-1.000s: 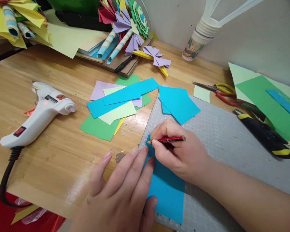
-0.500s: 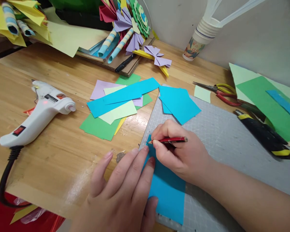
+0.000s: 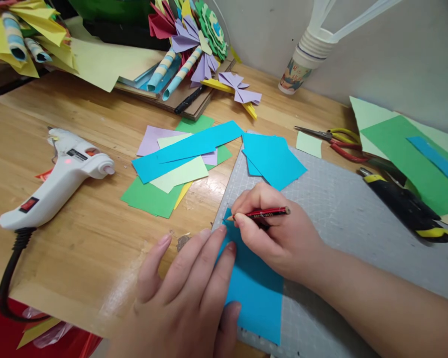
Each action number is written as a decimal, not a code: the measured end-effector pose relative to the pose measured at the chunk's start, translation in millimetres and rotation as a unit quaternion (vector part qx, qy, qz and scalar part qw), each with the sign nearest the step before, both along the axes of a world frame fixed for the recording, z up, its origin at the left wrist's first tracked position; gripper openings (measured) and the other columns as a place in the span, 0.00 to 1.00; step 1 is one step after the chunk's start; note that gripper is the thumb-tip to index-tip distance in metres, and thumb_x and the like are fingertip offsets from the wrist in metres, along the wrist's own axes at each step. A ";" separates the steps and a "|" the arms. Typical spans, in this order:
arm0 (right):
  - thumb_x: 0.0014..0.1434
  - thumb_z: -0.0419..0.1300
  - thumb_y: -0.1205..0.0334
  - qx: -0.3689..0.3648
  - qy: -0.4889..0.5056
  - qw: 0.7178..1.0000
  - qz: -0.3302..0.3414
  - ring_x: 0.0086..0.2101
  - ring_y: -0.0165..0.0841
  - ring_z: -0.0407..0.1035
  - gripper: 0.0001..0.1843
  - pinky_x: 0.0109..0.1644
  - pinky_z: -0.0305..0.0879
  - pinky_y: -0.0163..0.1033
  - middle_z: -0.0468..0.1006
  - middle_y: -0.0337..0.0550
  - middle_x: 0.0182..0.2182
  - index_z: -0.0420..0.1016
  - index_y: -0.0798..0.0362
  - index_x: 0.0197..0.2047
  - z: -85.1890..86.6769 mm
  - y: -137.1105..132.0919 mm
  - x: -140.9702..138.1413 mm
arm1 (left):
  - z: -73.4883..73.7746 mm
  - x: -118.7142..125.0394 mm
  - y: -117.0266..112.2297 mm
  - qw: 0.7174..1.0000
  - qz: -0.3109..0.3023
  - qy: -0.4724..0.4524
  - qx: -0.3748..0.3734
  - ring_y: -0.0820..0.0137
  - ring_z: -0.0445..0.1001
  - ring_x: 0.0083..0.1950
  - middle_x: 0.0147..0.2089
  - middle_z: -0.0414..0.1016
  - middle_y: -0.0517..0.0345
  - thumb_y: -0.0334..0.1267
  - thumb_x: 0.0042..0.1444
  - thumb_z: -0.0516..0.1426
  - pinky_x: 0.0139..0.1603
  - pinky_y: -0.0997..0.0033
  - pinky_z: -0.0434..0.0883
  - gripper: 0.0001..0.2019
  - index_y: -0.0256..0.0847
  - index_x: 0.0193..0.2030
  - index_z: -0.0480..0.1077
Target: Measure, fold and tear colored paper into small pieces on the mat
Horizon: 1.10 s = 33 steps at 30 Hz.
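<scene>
A blue paper strip (image 3: 256,303) lies along the left edge of the grey cutting mat (image 3: 332,209). My left hand (image 3: 186,288) rests flat with fingers spread, partly on the strip's left side and partly over the wooden table. In my right hand (image 3: 276,233) is a red and black pencil (image 3: 267,213), pinched between thumb and fingers. Its tip touches the strip near the upper left end. Just beyond the right hand, two blue paper pieces (image 3: 272,159) overlap on the mat's far corner. The right hand hides part of the strip.
A white glue gun (image 3: 63,174) lies at the left. Stacked coloured papers (image 3: 164,194) sit mid-table. Scissors (image 3: 332,139), a black and yellow cutter (image 3: 399,204) and green paper sheets (image 3: 410,154) are at the right. Paper cups (image 3: 306,59) and paper flowers (image 3: 194,44) stand at the back.
The whole view has shifted slightly. Both hands keep nearly the same position on the blue strip, and the pencil tip stays near its upper left end.
</scene>
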State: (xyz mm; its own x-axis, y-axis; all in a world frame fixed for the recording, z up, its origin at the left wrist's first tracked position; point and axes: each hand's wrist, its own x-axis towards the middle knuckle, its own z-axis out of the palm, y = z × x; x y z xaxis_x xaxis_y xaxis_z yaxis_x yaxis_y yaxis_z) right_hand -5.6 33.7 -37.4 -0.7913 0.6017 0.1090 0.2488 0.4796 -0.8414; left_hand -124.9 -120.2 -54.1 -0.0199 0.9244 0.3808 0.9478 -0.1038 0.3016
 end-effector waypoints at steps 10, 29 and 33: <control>0.60 0.53 0.67 0.024 -0.046 0.998 0.019 0.30 0.31 0.68 0.05 0.33 0.63 0.37 0.71 0.38 0.29 0.61 0.51 0.31 6.1 -0.9 -0.1 | 0.0 -2.2 -1.2 1.000 -0.008 0.004 0.005 0.65 0.66 0.62 0.62 0.69 0.53 0.46 0.60 0.54 0.71 0.57 0.43 0.22 0.38 0.57 0.69; 0.63 0.53 0.58 0.033 -0.208 0.975 -0.069 0.25 0.31 0.63 0.05 0.26 0.56 0.37 0.68 0.36 0.27 0.60 0.48 0.40 40.9 8.9 22.3 | 17.6 -1.7 -2.3 0.997 0.034 0.009 -0.068 0.56 0.66 0.56 0.53 0.71 0.50 0.45 0.55 0.57 0.62 0.49 0.53 0.18 0.41 0.50 0.66; 0.55 0.62 0.61 0.015 -0.211 0.976 -0.053 0.29 0.32 0.63 0.16 0.31 0.59 0.38 0.69 0.38 0.33 0.58 0.49 0.42 37.6 -0.1 24.1 | 17.6 -0.2 -2.2 0.997 0.029 0.024 -0.069 0.55 0.64 0.56 0.52 0.68 0.48 0.43 0.55 0.56 0.60 0.46 0.55 0.16 0.41 0.48 0.62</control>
State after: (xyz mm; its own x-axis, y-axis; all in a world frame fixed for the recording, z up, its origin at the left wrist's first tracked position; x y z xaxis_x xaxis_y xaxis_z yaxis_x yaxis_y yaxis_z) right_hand 18.5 33.6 0.1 -0.7027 0.6844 -0.1944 0.6197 0.4545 -0.6399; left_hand -125.1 -122.4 -36.5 -0.0588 0.9659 0.2520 0.9647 -0.0099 0.2633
